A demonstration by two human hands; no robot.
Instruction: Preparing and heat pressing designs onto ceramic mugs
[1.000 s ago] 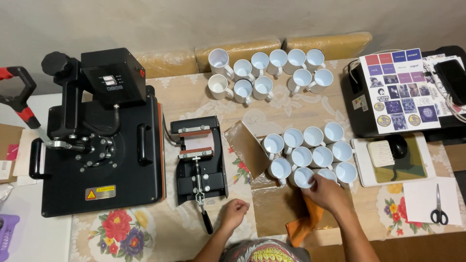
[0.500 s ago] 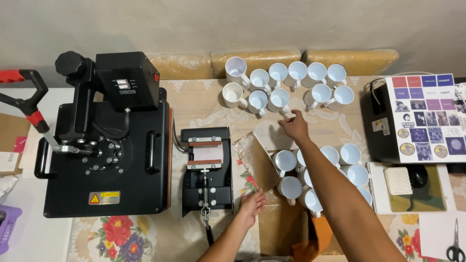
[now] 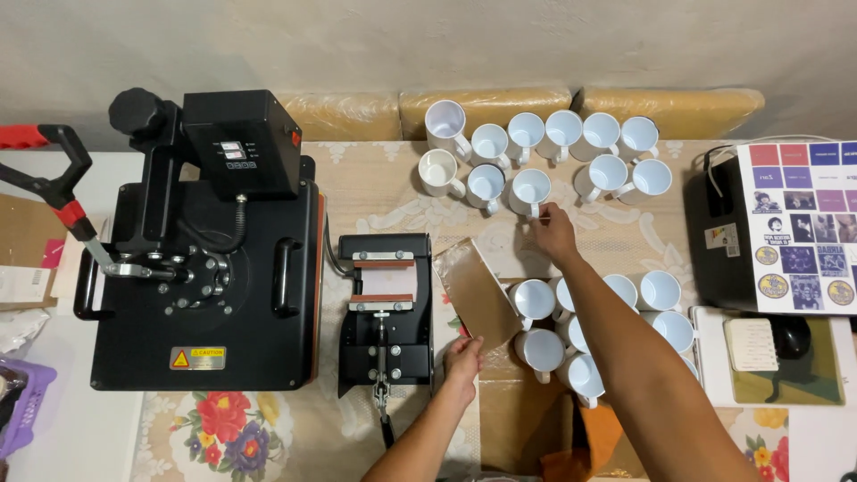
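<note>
Right hand (image 3: 553, 234), arm stretched across the box of mugs, fingertips pinching the handle of a white mug (image 3: 530, 191) that stands upright on the table (image 3: 393, 201). This mug sits at the near edge of a cluster of upright white mugs (image 3: 562, 147) grouped toward the wall, just beside its neighbours.

Left hand (image 3: 462, 361), fingers curled onto the lower edge of a brown cardboard flap (image 3: 475, 290), which tilts up between the mug press and the box.

Beneath the right forearm, more white mugs (image 3: 659, 290) stand packed together in the open cardboard box (image 3: 522, 424). Left of the flap, a small black mug press (image 3: 384, 312) lies with its handle pointing toward the person. Further left, a large black heat press (image 3: 210, 268) with a red-gripped lever. At the right edge, a sheet of coloured prints (image 3: 803, 223) rests on a black machine. The table carries a floral cloth.
</note>
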